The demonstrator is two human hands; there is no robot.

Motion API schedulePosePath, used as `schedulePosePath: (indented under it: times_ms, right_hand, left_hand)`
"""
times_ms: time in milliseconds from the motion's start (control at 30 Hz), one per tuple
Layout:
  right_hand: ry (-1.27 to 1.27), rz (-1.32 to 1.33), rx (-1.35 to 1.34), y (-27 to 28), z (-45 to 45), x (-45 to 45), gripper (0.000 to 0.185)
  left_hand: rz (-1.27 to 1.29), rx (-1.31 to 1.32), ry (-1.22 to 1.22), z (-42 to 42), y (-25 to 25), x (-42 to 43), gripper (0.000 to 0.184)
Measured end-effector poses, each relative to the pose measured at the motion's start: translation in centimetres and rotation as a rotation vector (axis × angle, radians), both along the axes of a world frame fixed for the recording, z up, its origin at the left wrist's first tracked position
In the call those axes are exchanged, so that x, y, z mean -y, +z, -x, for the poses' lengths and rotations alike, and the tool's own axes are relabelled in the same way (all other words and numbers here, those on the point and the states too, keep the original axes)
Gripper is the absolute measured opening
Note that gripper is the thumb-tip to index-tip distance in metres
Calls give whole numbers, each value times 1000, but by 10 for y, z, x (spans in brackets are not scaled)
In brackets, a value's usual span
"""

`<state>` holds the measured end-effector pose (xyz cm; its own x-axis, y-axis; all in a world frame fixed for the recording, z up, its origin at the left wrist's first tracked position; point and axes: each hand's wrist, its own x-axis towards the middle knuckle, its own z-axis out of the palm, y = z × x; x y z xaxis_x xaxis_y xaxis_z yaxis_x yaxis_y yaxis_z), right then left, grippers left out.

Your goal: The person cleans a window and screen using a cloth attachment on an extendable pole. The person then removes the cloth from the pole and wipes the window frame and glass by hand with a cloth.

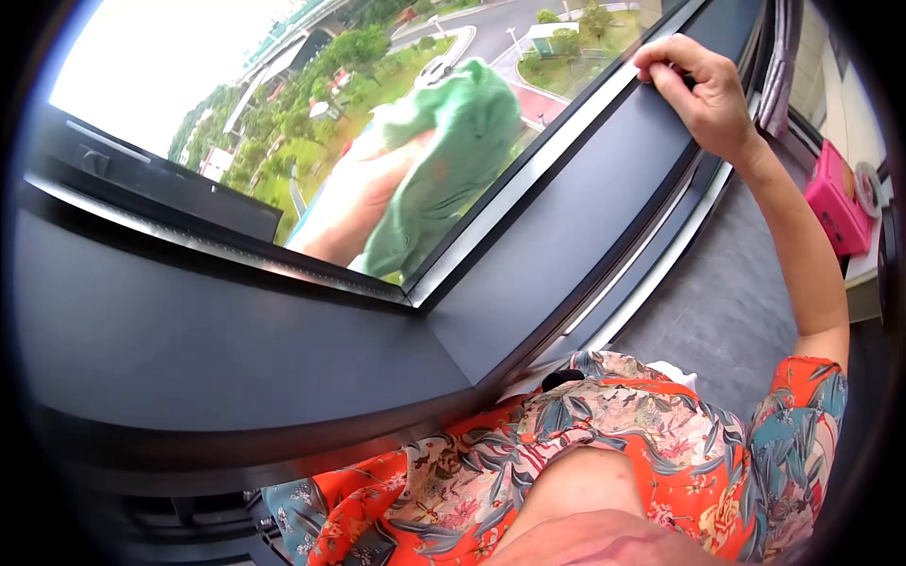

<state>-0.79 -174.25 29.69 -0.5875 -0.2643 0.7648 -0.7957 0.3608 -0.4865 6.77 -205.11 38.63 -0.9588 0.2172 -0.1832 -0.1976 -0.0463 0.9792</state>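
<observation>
A crumpled green cloth [453, 156] is in my left hand [363, 193], whose fingers are partly covered by its folds. That hand is beyond the dark window frame [557, 203], and the frame's lower edge hides the forearm. Whether glass lies between the camera and the cloth, I cannot tell. At the upper right, my right hand [700, 94] has its fingers curled over the edge of the same frame. Its arm stretches up from the floral sleeve on the right.
Outside, far below, are trees [354, 52], a road [495, 28] and lawns. A wide dark sill [217, 330] runs between my body and the window. A pink box-shaped object [838, 200] stands at the right, with a grey curtain [781, 71] above it.
</observation>
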Motion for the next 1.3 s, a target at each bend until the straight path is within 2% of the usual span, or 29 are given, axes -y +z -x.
schedulePosePath:
  times_ms: [200, 300, 367, 400, 467, 533, 567, 667, 700, 800, 900, 967, 1067, 1100, 1133, 1200, 1233, 1267, 1300]
  right_hand:
    - [-12, 79, 43, -3, 1, -4, 12]
    - [-28, 64, 52, 2, 5, -2, 12]
    - [-51, 53, 79, 1, 8, 0, 12]
    - [-57, 48, 80, 3, 11, 1, 12]
    - [-32, 90, 104, 7, 14, 3, 11]
    - [-23, 109, 77, 10, 16, 3, 11]
    - [-54, 60, 59, 21, 17, 2, 11]
    - [-66, 48, 91, 10, 1, 1, 10]
    - [-62, 46, 73, 12, 0, 1, 10]
    - [-54, 51, 69, 13, -6, 0, 10]
    - [-46, 33, 64, 14, -13, 2, 10]
    - [-37, 43, 55, 14, -16, 2, 10]
    - [-34, 58, 50, 11, -18, -1, 11]
    - [-22, 58, 51, 9, -19, -1, 11]
    - [-12, 53, 37, 11, -21, -1, 12]
    - [-11, 30, 24, 10, -22, 0, 12]
    - [16, 51, 8, 11, -22, 3, 12]
    - [28, 53, 22, 11, -22, 3, 12]
    - [29, 57, 21, 10, -23, 4, 12]
  left_hand:
    - [298, -223, -226, 58, 15, -76, 28]
    - [617, -301, -379, 86, 15, -97, 32]
    - [894, -316, -502, 97, -9, -94, 35]
    - [943, -376, -521, 93, -14, -92, 33]
    - [932, -318, -476, 86, 0, -94, 33]
    - [781, -321, -395, 77, 26, -99, 30]
    - [737, -194, -320, 73, 46, -99, 26]
    - [368, -441, -157, 66, 71, -71, 26]
    - [39, -635, -163, 61, 93, -58, 29]
    - [-317, -1030, -492, 44, 175, 15, 33]
    - [-311, -1156, -453, 15, 193, 30, 33]
    - [-259, -1123, -321, -2, 179, 18, 33]
    - [-115, -765, -24, -15, 112, -16, 33]
    - [28, -604, 61, -15, 81, -22, 33]
    - [234, -462, 127, -17, 48, -22, 43]
    - [551, -87, -42, -34, 9, -14, 46]
    - [291, 15, -56, -51, -6, -6, 45]
    - [314, 65, -150, -52, 3, 4, 43]
    - [134, 123, -151, -55, 9, 13, 45]
